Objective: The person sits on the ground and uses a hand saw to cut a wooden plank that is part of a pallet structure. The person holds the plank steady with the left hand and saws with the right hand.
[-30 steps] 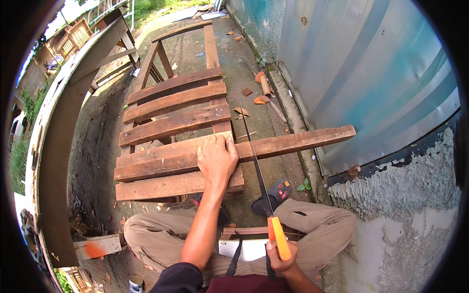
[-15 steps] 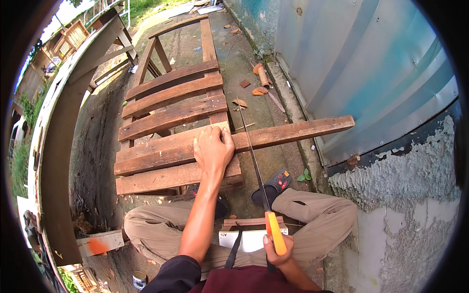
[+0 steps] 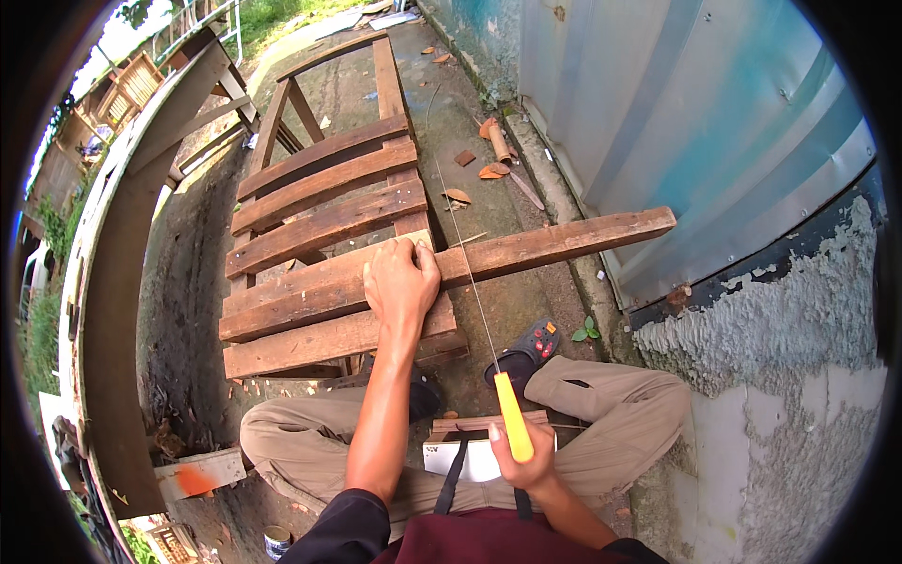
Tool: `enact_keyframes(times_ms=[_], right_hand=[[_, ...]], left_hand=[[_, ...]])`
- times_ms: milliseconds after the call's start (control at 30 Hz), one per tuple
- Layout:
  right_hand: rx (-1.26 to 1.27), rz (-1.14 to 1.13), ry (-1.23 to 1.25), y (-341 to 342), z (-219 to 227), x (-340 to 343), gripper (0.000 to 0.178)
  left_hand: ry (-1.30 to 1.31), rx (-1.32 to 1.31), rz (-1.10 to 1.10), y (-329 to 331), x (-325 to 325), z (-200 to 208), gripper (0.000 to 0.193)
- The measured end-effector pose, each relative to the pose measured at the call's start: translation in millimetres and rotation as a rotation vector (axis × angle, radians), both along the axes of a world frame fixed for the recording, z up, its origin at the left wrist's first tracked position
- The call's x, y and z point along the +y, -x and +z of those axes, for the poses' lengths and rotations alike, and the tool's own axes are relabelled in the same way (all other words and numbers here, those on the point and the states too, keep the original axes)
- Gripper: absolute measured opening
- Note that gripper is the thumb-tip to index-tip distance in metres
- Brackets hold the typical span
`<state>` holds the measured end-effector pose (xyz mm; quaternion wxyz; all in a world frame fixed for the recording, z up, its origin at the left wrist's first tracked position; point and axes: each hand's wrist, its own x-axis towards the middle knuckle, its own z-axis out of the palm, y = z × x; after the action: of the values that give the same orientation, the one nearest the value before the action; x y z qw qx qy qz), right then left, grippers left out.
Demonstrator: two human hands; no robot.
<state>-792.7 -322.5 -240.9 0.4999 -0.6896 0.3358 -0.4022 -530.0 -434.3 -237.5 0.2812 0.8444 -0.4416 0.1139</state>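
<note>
My left hand (image 3: 402, 287) is closed over a long brown wooden plank (image 3: 573, 242), its knuckles up, pressing it against a slatted wooden frame (image 3: 319, 229). The plank lies across the slats and its right end sticks out past the frame's side. In my right hand (image 3: 528, 462) is a handsaw (image 3: 511, 418), held by its yellow-orange handle. Its thin blade, seen nearly edge-on, points away from me and crosses the plank just right of my left hand. Whether the teeth have cut into the wood I cannot tell.
A ribbed metal sheet (image 3: 695, 122) and a peeling wall (image 3: 752, 291) stand on the right, close to the plank's end. A weathered wooden structure (image 3: 111, 310) runs along the left. Dry leaves (image 3: 493, 171) lie on the ground. A small can (image 3: 277, 541) sits at lower left.
The saw has slid forward, away from me, and its blade has turned more edge-on. My left hand stays on the plank. The whole view has shifted slightly.
</note>
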Motion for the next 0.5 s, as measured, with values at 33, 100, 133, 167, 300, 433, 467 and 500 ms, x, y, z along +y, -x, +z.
enact_keyframes(times_ms=[33,100,133,167,300,433,467,500], right_hand=[[0.038,-0.016,-0.006,16,-10,18,0.011],[0.061,0.018,0.119,36,-15,33,0.011],[0.061,0.019,0.104,39,-15,33,0.011],[0.061,0.015,0.086,38,-10,34,0.011],[0.014,0.014,-0.017,-11,13,-18,0.015],[-0.094,-0.038,-0.067,-49,22,-29,0.016],[-0.07,-0.047,-0.087,-46,15,-25,0.014],[-0.033,-0.044,-0.092,-36,13,-18,0.016]], left_hand=[[0.002,0.006,0.004,0,0,0,0.025],[0.021,-0.013,0.022,2,2,-3,0.025],[0.029,-0.024,0.029,3,3,-4,0.024],[0.029,-0.027,0.031,2,3,-4,0.024],[0.028,-0.046,0.012,2,-2,-7,0.025],[-0.022,-0.022,0.005,0,2,-6,0.026],[-0.026,-0.016,0.003,0,4,-7,0.027],[-0.029,-0.002,0.003,2,8,-7,0.027]])
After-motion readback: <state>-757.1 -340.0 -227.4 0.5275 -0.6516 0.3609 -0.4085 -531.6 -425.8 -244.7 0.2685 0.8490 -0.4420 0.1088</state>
